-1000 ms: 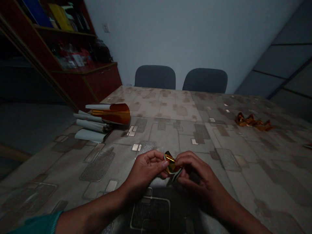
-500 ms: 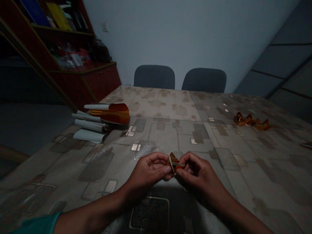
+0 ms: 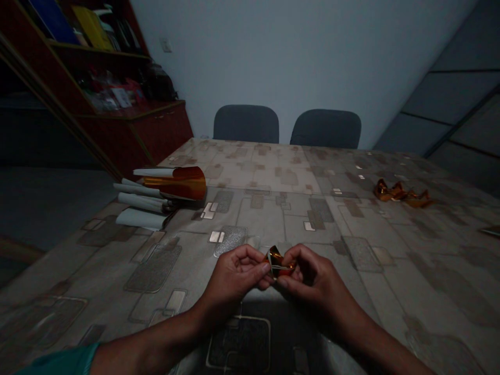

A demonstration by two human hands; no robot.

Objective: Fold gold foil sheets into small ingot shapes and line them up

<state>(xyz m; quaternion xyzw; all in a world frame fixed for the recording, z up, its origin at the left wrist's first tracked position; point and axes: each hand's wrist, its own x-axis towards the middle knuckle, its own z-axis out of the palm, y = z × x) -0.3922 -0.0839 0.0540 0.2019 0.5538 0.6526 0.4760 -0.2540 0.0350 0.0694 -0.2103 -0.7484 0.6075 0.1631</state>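
Between my two hands is a small folded piece of shiny gold paper [image 3: 275, 256] with pale edges, held above the near part of the table. My left hand [image 3: 242, 268] pinches its left side between thumb and fingers. On the other side, my right hand [image 3: 308, 271] is closed on the right end, thumb below and index finger above. Part of the paper is hidden behind the fingertips. Farther off to the right lie folded gold paper pieces [image 3: 402, 194]. At the left edge of the table rests a stack of curled gold paper sheets [image 3: 175, 182] with whitish backs.
A patterned cloth covers the table [image 3: 273, 219]. Two dark chairs [image 3: 246, 124] stand at its far side against the wall. A reddish wooden cabinet [image 3: 156, 130] with shelves of folders and bags is at the back left. A flat item [image 3: 491, 231] lies at the right edge.
My right thumb and fingers have shifted slightly left over the folded gold paper, and its visible shape has tilted a little. Both hands keep hold. The whole view has shifted slightly.
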